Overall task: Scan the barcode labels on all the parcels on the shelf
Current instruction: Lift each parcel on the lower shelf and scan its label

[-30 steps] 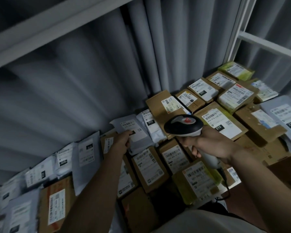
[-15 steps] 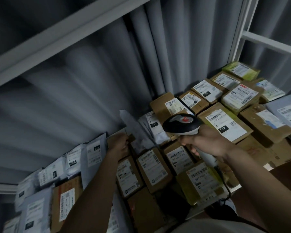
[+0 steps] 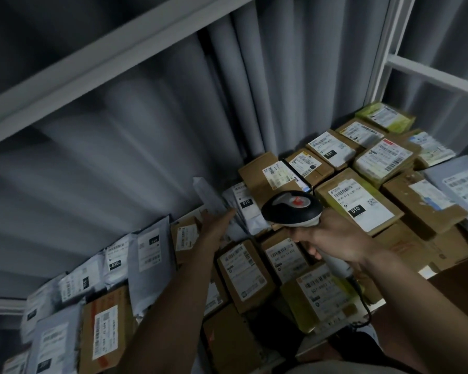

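My right hand is wrapped around the handle of the barcode scanner, fingers curled tight, its black-and-white head with a red patch on top aimed out over the parcels. My left hand reaches forward with the fingers stretched out fairly straight, their tips against a white poly mailer with a black "010" tag; a pale edge of soft packaging sticks up just behind them.

Around both hands the shelf is packed with parcels lying label-up. Brown cardboard boxes sit just below my wrists, and a bigger box with an "010" label lies right of the scanner. Grey mailers lean in a row to the left, against the back.

Behind the parcels hangs a grey pleated curtain. A white shelf beam crosses overhead, and a white upright post stands at the right. The light is dim.
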